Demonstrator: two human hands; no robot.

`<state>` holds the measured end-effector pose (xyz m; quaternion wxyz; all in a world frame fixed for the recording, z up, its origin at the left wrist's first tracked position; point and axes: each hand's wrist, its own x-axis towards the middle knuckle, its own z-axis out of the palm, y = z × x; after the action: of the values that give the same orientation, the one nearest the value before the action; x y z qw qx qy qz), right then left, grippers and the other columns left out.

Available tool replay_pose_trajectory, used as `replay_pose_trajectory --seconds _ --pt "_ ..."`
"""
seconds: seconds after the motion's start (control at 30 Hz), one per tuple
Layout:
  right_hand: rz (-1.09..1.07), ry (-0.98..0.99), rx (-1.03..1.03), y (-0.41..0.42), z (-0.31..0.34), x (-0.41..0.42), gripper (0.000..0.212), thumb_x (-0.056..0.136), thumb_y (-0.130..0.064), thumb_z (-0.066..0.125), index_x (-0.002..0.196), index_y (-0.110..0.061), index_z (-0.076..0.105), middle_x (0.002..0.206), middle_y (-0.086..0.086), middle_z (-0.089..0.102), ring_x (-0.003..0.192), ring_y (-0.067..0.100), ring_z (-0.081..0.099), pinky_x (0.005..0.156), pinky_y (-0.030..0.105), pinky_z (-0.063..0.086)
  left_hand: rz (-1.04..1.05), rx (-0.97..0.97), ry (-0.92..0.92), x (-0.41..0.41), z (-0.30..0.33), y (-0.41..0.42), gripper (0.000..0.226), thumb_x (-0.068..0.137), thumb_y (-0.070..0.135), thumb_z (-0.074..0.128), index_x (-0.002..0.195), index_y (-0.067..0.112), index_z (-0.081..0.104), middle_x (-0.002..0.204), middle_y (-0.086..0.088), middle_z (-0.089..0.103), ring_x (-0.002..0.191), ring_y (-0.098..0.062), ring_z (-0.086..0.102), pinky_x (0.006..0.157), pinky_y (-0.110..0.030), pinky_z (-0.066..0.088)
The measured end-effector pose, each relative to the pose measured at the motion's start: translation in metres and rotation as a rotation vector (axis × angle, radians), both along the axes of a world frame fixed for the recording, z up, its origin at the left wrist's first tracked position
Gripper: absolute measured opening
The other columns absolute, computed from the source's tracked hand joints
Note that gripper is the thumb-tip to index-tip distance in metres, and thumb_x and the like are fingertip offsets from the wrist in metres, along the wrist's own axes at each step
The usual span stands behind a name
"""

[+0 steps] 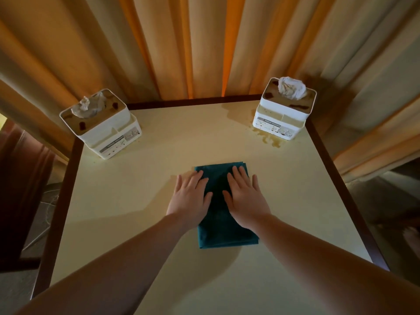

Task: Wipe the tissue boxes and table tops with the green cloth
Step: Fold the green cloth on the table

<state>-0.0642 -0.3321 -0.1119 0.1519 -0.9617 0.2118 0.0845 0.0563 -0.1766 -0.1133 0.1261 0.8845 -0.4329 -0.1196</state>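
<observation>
A folded dark green cloth [223, 233] lies flat in the middle of the cream table top [141, 189]. My left hand [189, 197] and my right hand [246, 197] both rest palm down on it, fingers spread, side by side. A white tissue box [102, 126] with brown smears on its lid stands at the far left corner. Another white tissue box [284, 110], also stained, stands at the far right corner. A brownish spill [268, 138] spreads on the table in front of the right box.
The table has a dark brown wooden rim [327, 155]. Orange and beige curtains [193, 46] hang close behind the far edge. A dark piece of furniture [20, 178] stands to the left of the table.
</observation>
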Motion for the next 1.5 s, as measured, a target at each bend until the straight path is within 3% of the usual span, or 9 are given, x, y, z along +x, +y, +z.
replay_pose_trajectory --seconds 0.07,0.17,0.27,0.47,0.63,0.87,1.2,1.4,1.5 --pt "-0.026 -0.048 0.014 -0.017 0.008 0.012 0.066 0.109 -0.033 0.034 0.166 -0.014 0.008 0.174 0.005 -0.004 0.16 0.024 -0.012 0.13 0.05 -0.001 0.072 -0.084 0.009 0.017 0.011 -0.009 0.054 0.102 0.036 0.048 0.152 0.017 0.043 0.154 -0.002 0.041 0.144 -0.024 0.034 0.121 -0.042 0.03" --pt "-0.007 0.028 0.075 -0.044 0.022 0.03 0.074 0.1 -0.034 0.049 0.165 -0.02 0.016 0.172 0.003 0.015 0.158 0.026 0.01 0.127 0.047 0.019 0.062 0.067 0.114 0.043 0.023 -0.026 0.068 0.097 0.036 0.056 0.157 0.015 0.03 0.157 -0.005 0.035 0.144 -0.027 0.032 0.117 -0.044 0.035" --pt "0.031 0.078 0.026 -0.055 0.028 0.041 0.07 0.093 -0.042 0.06 0.156 -0.022 0.036 0.145 0.002 0.044 0.131 0.026 0.039 0.107 0.043 0.04 0.039 0.182 0.152 0.058 0.029 -0.041 0.068 0.091 0.038 0.067 0.149 0.014 0.041 0.144 -0.008 0.046 0.131 -0.031 0.042 0.107 -0.045 0.043" --pt "-0.062 0.056 0.195 -0.053 0.035 0.049 0.032 0.088 -0.028 0.068 0.117 -0.021 0.057 0.113 0.0 0.044 0.108 0.023 0.044 0.088 0.037 0.045 0.095 0.265 0.199 0.058 0.034 -0.053 0.037 0.092 0.034 0.071 0.121 0.014 0.06 0.122 -0.009 0.039 0.118 -0.033 0.04 0.096 -0.047 0.047" --pt "-0.146 -0.019 0.299 -0.048 0.052 0.035 0.018 0.084 -0.018 0.057 0.082 -0.033 0.048 0.093 0.003 0.053 0.082 0.027 0.058 0.059 0.032 0.04 0.119 -0.056 0.291 0.048 0.046 -0.038 0.016 0.088 0.017 0.072 0.09 0.023 0.058 0.101 0.004 0.049 0.094 -0.023 0.05 0.069 -0.032 0.04" --pt "0.007 -0.275 0.145 -0.01 0.065 -0.045 0.01 0.08 -0.01 0.066 0.083 -0.02 0.063 0.082 -0.006 0.06 0.09 0.021 0.049 0.077 0.039 0.042 0.047 -0.266 0.319 -0.007 0.063 0.025 0.019 0.083 0.011 0.075 0.093 0.027 0.072 0.098 0.013 0.062 0.089 -0.005 0.055 0.077 -0.018 0.043" --pt "0.076 -0.133 0.132 0.022 0.037 -0.106 0.017 0.094 -0.021 0.06 0.104 -0.024 0.074 0.105 -0.006 0.064 0.105 0.018 0.053 0.092 0.035 0.039 -0.037 -0.164 0.227 -0.074 0.024 0.079 0.025 0.093 0.028 0.075 0.117 0.026 0.077 0.101 0.013 0.06 0.104 -0.007 0.049 0.088 -0.026 0.046" --pt "0.043 -0.091 0.09 0.03 0.037 -0.107 0.048 0.089 -0.061 0.049 0.108 -0.025 0.075 0.104 -0.01 0.063 0.108 0.014 0.051 0.094 0.037 0.043 -0.079 -0.083 0.12 -0.075 0.025 0.08 0.049 0.087 0.059 0.049 0.114 0.03 0.077 0.106 0.015 0.062 0.111 -0.011 0.051 0.099 -0.033 0.04" --pt "-0.003 -0.214 0.061 0.034 0.036 -0.095 0.043 0.093 -0.049 0.051 0.113 -0.019 0.075 0.106 -0.006 0.063 0.111 0.019 0.053 0.093 0.038 0.046 -0.065 -0.156 0.029 -0.076 0.028 0.068 0.042 0.089 0.05 0.049 0.112 0.025 0.075 0.108 0.012 0.062 0.112 -0.012 0.052 0.1 -0.037 0.046"
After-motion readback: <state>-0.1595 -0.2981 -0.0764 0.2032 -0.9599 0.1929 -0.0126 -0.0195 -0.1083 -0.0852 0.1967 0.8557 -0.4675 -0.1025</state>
